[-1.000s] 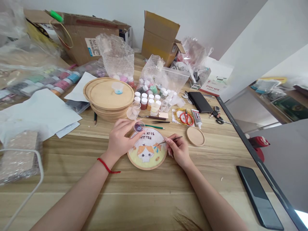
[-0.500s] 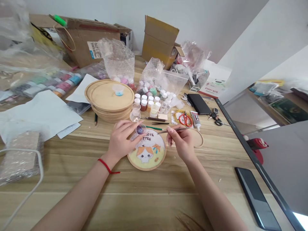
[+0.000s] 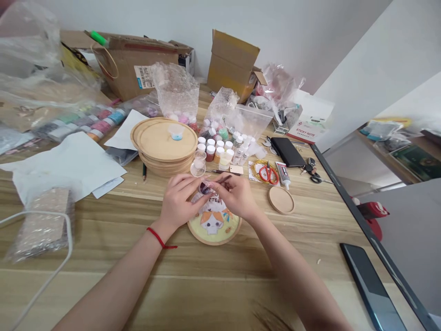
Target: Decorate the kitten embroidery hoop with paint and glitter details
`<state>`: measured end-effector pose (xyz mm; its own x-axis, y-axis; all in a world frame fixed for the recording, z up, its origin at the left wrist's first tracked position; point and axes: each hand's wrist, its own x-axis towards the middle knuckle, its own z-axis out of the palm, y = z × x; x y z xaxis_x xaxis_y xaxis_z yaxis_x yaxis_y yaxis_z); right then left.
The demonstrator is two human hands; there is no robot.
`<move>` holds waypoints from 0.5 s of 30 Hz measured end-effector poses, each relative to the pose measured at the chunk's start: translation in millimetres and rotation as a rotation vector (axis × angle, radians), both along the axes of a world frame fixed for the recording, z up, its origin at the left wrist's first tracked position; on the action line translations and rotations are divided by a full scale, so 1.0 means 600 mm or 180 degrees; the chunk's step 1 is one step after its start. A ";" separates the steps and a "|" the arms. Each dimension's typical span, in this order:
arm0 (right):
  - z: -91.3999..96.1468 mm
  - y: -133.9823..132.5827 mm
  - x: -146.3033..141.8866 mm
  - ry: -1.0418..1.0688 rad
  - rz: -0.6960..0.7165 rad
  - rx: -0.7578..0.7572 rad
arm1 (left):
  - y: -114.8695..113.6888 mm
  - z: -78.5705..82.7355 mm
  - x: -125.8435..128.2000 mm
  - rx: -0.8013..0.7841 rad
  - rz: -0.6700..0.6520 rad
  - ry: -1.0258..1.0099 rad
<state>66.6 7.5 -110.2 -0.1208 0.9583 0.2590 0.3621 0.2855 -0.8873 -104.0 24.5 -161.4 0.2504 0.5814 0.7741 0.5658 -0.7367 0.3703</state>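
Observation:
My left hand (image 3: 179, 200) pinches a small clear cup (image 3: 205, 187) with purple paint in it, held just above a round wooden plaque (image 3: 214, 222) painted with an orange and white cat and dark lettering. My right hand (image 3: 236, 195) is closed round a thin brush (image 3: 224, 179) whose tip reaches into the cup. Both hands meet over the plaque's upper half and hide part of the lettering. A red string is tied round my left wrist.
A stack of wooden discs (image 3: 165, 145) with a blue-filled cup stands behind the plaque, beside several small paint jars (image 3: 215, 148). Red scissors (image 3: 267, 172), a glue tube (image 3: 284, 175), a small wooden disc (image 3: 281, 199), black phones (image 3: 372, 285), cardboard boxes and plastic bags lie around.
My right hand has moved left from the plaque's right side to the cup, bringing the brush tip into it. My left hand has kept the cup in place.

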 end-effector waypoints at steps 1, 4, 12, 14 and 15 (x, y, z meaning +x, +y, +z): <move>0.000 0.000 0.001 -0.0001 -0.0025 -0.0016 | 0.000 0.000 0.000 -0.0006 -0.0005 0.0005; -0.003 -0.002 0.003 0.0000 -0.0089 -0.0092 | -0.002 0.000 -0.001 -0.0009 -0.0019 0.0034; 0.003 -0.008 0.003 0.0712 -0.0348 -0.0482 | -0.001 0.000 -0.001 -0.0041 -0.0007 -0.0058; 0.010 -0.010 0.007 0.0899 -0.0402 -0.0588 | -0.001 0.001 0.000 -0.0062 -0.0009 -0.0089; 0.013 -0.012 0.011 0.0977 -0.0420 -0.0613 | -0.001 0.001 0.000 -0.0066 -0.0004 -0.0106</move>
